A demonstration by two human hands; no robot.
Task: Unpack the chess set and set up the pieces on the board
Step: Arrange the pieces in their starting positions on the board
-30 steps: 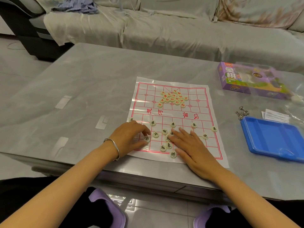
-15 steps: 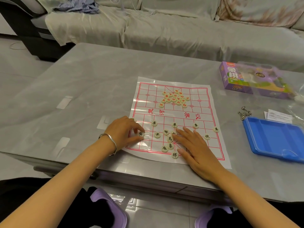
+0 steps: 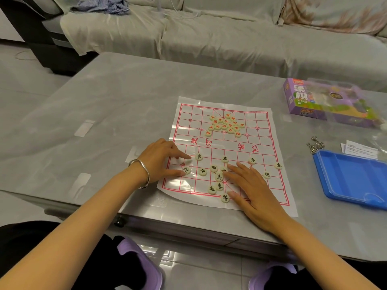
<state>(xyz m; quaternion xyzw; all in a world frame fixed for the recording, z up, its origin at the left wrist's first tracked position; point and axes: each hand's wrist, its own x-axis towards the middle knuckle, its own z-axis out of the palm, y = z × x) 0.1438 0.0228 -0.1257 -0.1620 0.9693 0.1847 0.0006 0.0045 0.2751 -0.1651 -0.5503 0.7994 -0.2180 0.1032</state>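
A paper chess board [image 3: 266,126] with a red grid lies on the grey table [image 3: 125,105]. Red-lettered pieces [image 3: 225,125] sit heaped on its far half. Black-lettered pieces are spread over the near half: a row of soldier pieces [image 3: 225,159], a cannon piece [image 3: 267,174] and a general piece [image 3: 225,198] at the near edge. My left hand [image 3: 161,160] rests on the board's left edge, index finger stretched along the soldier row and thumb tip touching a piece [image 3: 186,170]. My right hand [image 3: 251,189] lies flat on the board, fingers straight, fingertips beside the middle pieces.
A purple chess box [image 3: 301,99] in clear wrap stands at the far right. Nearer on the right are a blue plastic tray [image 3: 356,176], metal rings [image 3: 315,144] and a paper slip [image 3: 360,149]. A covered sofa [image 3: 209,38] runs behind the table.
My left hand slid a piece leftward to the left column and stretched its index finger toward the soldier row. My right hand has stayed flat in place.
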